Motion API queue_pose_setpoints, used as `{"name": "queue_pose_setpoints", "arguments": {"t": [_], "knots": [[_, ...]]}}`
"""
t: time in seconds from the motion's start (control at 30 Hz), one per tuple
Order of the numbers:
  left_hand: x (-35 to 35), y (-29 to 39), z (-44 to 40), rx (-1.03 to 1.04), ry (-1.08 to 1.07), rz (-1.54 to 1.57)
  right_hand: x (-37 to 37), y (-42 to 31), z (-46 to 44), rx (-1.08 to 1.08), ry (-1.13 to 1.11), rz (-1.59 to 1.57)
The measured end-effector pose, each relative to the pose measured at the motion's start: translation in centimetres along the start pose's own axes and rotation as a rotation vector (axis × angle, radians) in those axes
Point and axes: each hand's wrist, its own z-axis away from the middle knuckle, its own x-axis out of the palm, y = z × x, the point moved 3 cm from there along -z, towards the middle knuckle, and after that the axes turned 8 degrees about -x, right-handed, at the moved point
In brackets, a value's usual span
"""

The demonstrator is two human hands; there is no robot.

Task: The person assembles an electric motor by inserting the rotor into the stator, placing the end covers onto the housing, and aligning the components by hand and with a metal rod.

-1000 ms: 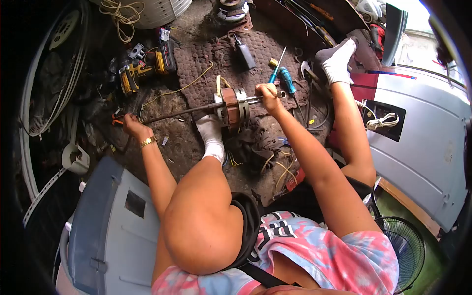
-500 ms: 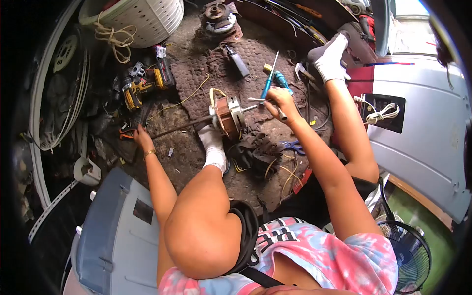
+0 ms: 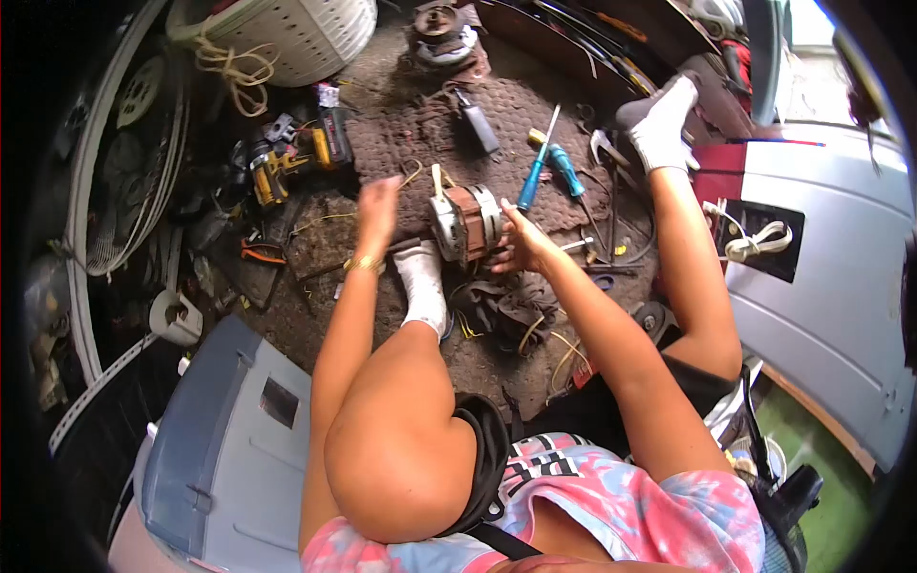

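An electric motor (image 3: 470,225), with a copper-brown core between silver end plates, lies on the floor by my white-socked foot (image 3: 420,280). My right hand (image 3: 523,244) is at its right end, thumb above and fingers below, gripping it. My left hand (image 3: 379,212) is raised left of the motor and apart from it, its fingers blurred. Below that hand a dark rod (image 3: 330,270) runs along the floor towards the motor. Orange-handled pliers (image 3: 263,250) lie farther left. A silver metal tool (image 3: 578,245) rests on the floor right of my right hand.
Beyond the motor lie a blue screwdriver (image 3: 540,162), a teal-handled screwdriver (image 3: 566,172), a hammer (image 3: 604,148) and a black bottle-like object (image 3: 478,124) on a brown mat (image 3: 392,143). A yellow cordless drill (image 3: 277,174) sits left. Grey appliance panels (image 3: 821,210) stand on the right.
My left hand has left the pliers' side and moved right towards the motor. My right hand has let go of the silver tool and come down onto the motor's right end.
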Motion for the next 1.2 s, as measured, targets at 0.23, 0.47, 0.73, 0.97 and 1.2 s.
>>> {"name": "queue_pose_setpoints", "arguments": {"t": [0.23,0.47,0.73,0.97,1.2], "knots": [[6.7,-0.8,0.5,-0.201,-0.363,-0.257,4.6,-0.8,2.0,-0.117,-0.262,-0.029],[1.3,-0.3,6.2,-0.164,-0.208,0.449,6.5,0.6,4.1,-0.851,-0.146,0.216],[0.3,-2.9,6.0,-0.15,-0.182,0.531,6.1,-2.9,3.6,-1.448,-0.136,0.853],[-10.5,-3.3,2.9,0.055,0.226,0.181,5.5,-1.5,2.5,-1.451,-0.141,0.915],[-24.2,-10.8,-7.7,-0.17,0.761,-0.64,5.6,-1.2,2.8,-1.419,-0.162,0.877]]}}
